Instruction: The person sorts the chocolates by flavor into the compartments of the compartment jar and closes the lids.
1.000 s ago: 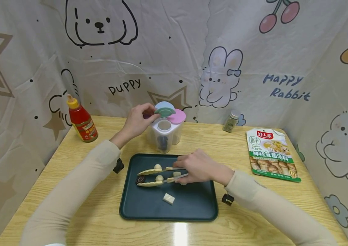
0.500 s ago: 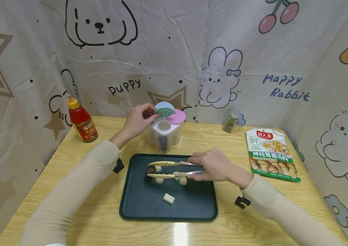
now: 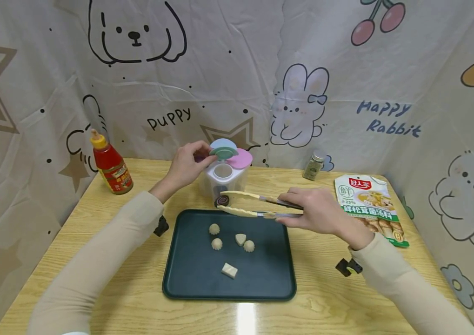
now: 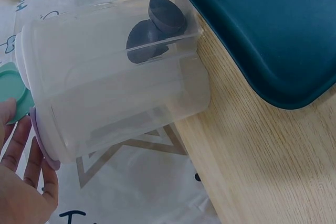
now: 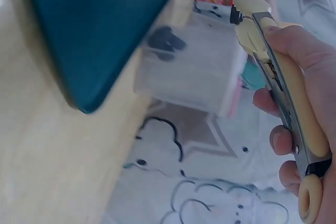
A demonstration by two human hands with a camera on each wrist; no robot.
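Note:
My left hand (image 3: 187,163) pinches the raised green lid (image 3: 224,152) of a clear container (image 4: 100,87) with several compartments, the round opening beneath it exposed. Two dark round pieces (image 4: 167,15) lie at the container's bottom. Fingers of my right hand (image 3: 320,211) curl round cream-tipped food tongs (image 3: 241,212). Between the tong tips sits a dark piece with a swirl (image 3: 222,200), overlapping the container's lower front in the head view. Behind the tongs, on the dark green tray (image 3: 190,279), lie several pale balls (image 3: 216,244) and a white rectangular block (image 3: 230,270).
A red sauce bottle (image 3: 112,165) stands at the back left. Toward the back right are a small spice jar (image 3: 314,166) and a flat food pouch (image 3: 364,197). Blue and pink lids (image 3: 241,158) cover other compartments. A printed cloth encloses the table's back and sides.
My right hand has lifted the tongs and the dark swirled piece off the tray, moving right and toward the container. My left hand stays on the green lid.

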